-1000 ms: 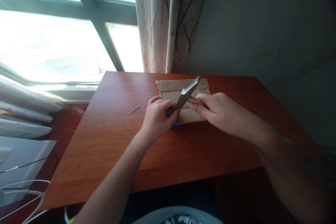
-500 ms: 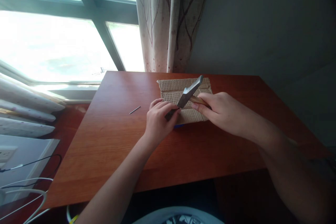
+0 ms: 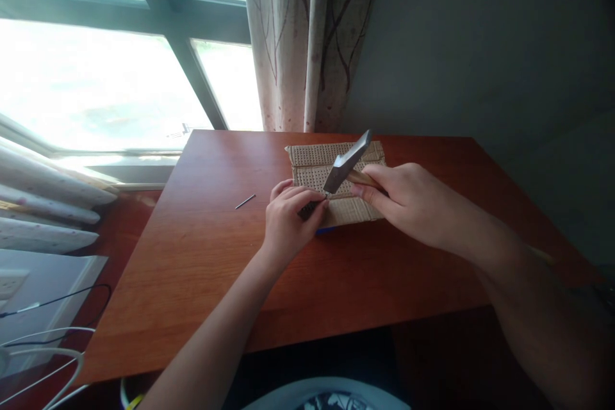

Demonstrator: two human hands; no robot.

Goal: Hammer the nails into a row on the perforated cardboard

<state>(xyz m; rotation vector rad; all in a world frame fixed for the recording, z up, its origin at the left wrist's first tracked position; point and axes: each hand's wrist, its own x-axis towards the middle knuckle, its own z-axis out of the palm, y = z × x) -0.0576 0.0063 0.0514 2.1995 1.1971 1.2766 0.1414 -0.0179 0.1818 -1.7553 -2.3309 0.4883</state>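
Observation:
My right hand is wrapped round the wooden handle of a hammer, whose steel head is tilted, its lower face a little above the fingertips of my left hand. Those fingers are pinched together at the near left part of a cardboard sheet. Between thumb and forefinger shows the tip of a small nail-like metal piece; the rest of it is hidden. Rows of small holes cover the far part of the cardboard, while its near strip looks plain.
Left of my left hand, a thin metal rod lies on the reddish wooden table. Something blue peeks out under the cardboard's near edge. Window and curtain stand behind; cables hang at lower left.
The hammer head has lifted slightly away from the left fingertips, uncovering the tip of the metal piece. My left hand stays at the same spot on the cardboard.

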